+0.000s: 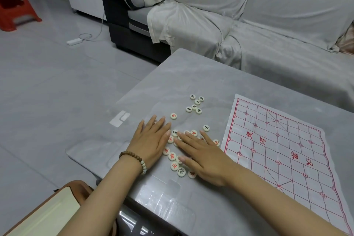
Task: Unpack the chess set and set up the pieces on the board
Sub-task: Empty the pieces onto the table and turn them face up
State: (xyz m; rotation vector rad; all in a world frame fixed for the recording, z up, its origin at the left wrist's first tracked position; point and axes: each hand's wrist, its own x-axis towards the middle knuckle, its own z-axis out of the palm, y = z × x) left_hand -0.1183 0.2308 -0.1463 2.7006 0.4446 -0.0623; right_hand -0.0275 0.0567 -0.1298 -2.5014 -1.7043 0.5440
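Both hands lie flat on a loose pile of round white pieces point(172, 156) on the grey counter point(191, 74). The left hand point(151, 140) rests palm down at the pile's left edge, fingers straight and close together, gripping nothing; a bead bracelet point(134, 159) circles its wrist. The right hand point(203, 159) lies just beside it, palm down over the right part of the pile, fingers straight and slightly spread, gripping nothing; its fingertips come close to the left fingers. Farther off sits a group of six black-lettered pieces point(195, 104); a single red-lettered piece point(173, 116) lies just beyond the left fingers; a single black-lettered piece point(206, 128) lies just beyond the right fingers. The board point(268, 159), a white sheet with red lines, lies flat on the counter to the right of the pile. Clear plastic wrapping point(92, 151) lies at the counter's left edge. A cloth-covered sofa point(268, 25) stands beyond the far side.
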